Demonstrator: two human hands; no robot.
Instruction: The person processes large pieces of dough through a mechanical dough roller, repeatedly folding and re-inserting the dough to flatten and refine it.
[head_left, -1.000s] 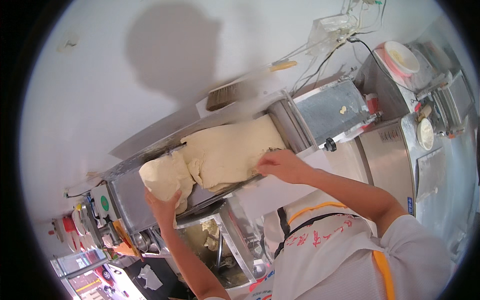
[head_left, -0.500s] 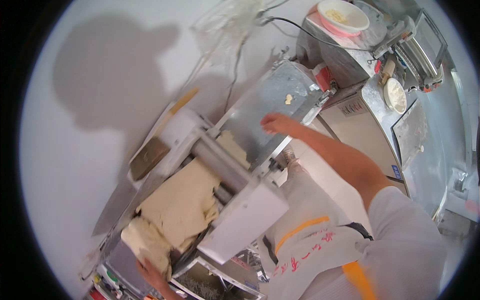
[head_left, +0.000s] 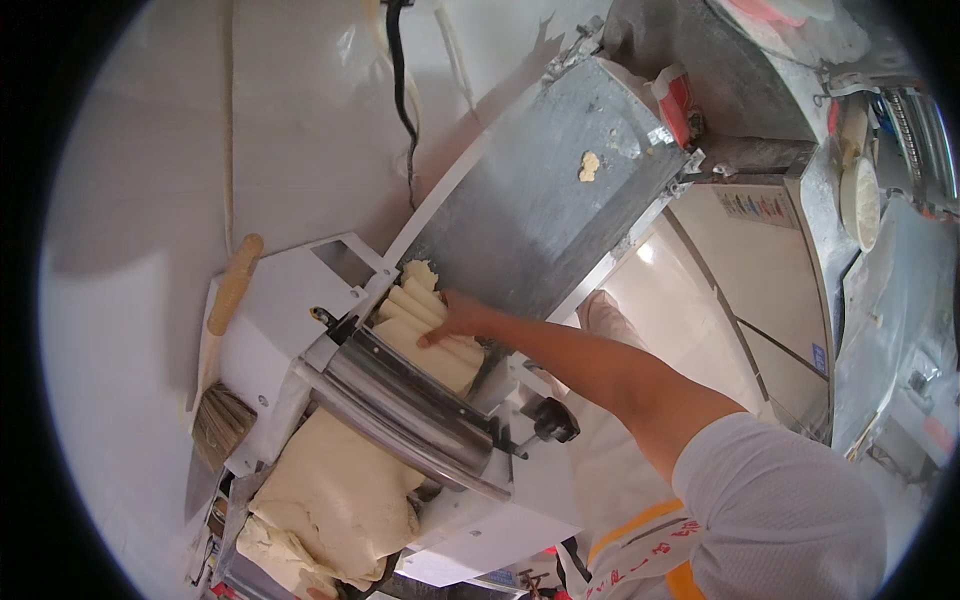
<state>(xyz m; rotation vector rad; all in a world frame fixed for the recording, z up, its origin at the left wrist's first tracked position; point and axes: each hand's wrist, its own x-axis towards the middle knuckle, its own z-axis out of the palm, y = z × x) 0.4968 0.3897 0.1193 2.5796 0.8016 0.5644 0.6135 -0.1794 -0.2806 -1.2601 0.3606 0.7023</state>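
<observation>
A metal roller dough machine [head_left: 410, 400] has a wide sheet of pale dough [head_left: 340, 490] on its near side. On the far side, dough comes out in soft folds [head_left: 425, 325]. My right hand [head_left: 460, 320] grips these folds, thumb and fingers curled over them. At the picture's lower edge, only a sliver of my left hand [head_left: 322, 593] shows beside the near dough. Its fingers are mostly hidden.
Beyond the rollers stretches a grey metal tray [head_left: 530, 200] with a dough scrap [head_left: 589, 167] on it. A wooden-handled brush [head_left: 228, 340] rests on the machine's left side. A black knob [head_left: 553, 420] sticks out at its right. A white bowl [head_left: 860, 205] stands far right.
My right hand has moved down and left from above the tray onto the dough, which now lies folded past the rollers. My left hand has mostly left the view as the view shifted.
</observation>
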